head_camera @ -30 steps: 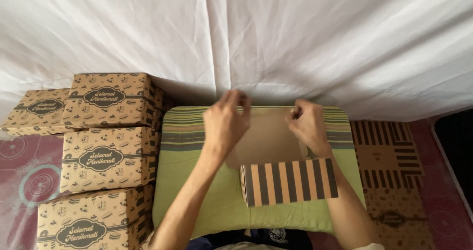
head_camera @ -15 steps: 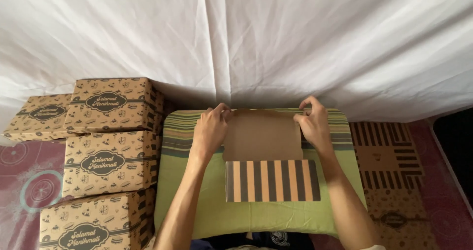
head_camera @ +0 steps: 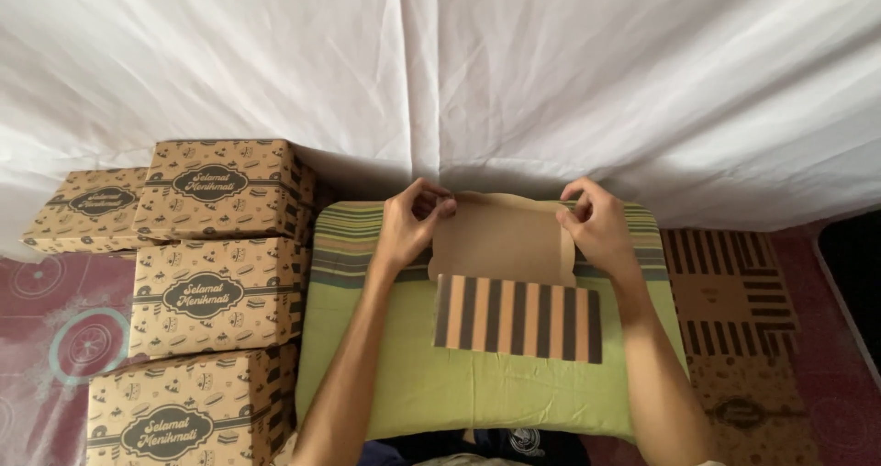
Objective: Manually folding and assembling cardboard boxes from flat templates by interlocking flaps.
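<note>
1. the person is mid-fold on a flat cardboard box blank [head_camera: 503, 246] lying on the green striped cushion [head_camera: 367, 337].
2. the left hand [head_camera: 408, 227] and right hand [head_camera: 596, 223] each pinch a far corner flap.
3. next, judging by this, the flaps need creasing inward.
4. finished boxes [head_camera: 216, 291] are stacked to the left, shut, contents unseen; flat blanks [head_camera: 734, 310] lie to the right.

Both hands [head_camera: 505, 223] grip cardboard blank [head_camera: 505, 246] (far corners, seemingly) on cushion [head_camera: 404, 374].

Cardboard sheet [head_camera: 503, 246] on cushion [head_camera: 404, 374]; stacked boxes [head_camera: 216, 291] left; flat cartons [head_camera: 734, 310] right; curtain [head_camera: 551, 80] behind
</note>
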